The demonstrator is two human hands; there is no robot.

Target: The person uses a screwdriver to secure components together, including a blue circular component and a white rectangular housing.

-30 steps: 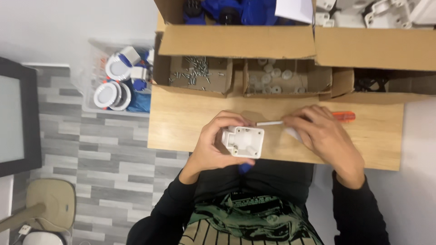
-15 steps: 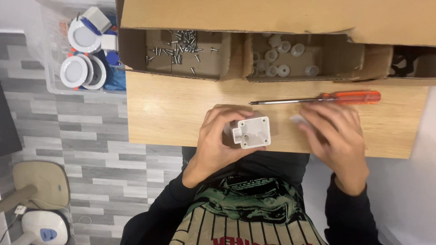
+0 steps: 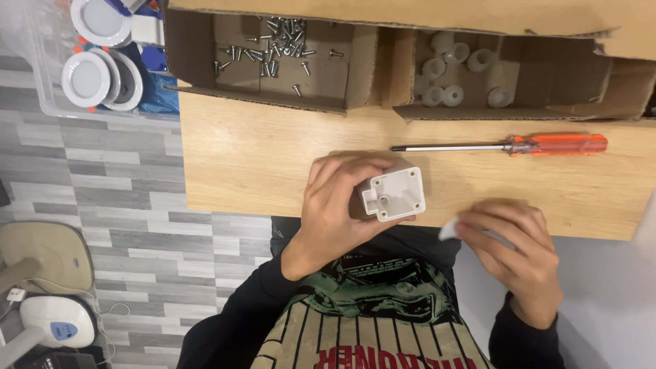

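1. Left hand [image 3: 338, 205] grips a white plastic housing [image 3: 394, 194] at the wooden table [image 3: 260, 157] edge.
2. Right hand [image 3: 512, 253] pinches a small white part [image 3: 449, 229].
3. Orange-handled screwdriver [image 3: 502, 145] lies apart; fitting likely needs aligning the part first.

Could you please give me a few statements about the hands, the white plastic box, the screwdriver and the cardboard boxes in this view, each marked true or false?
1. The left hand grips the white square plastic box. True.
2. The right hand holds the orange-handled screwdriver. False: the screwdriver lies on the wooden table, apart from both hands; the right hand pinches a small white piece.
3. The left cardboard compartment holds loose metal screws. True.
4. The white plastic cylinders lie on the table beside the screwdriver. False: they sit in the right cardboard compartment.
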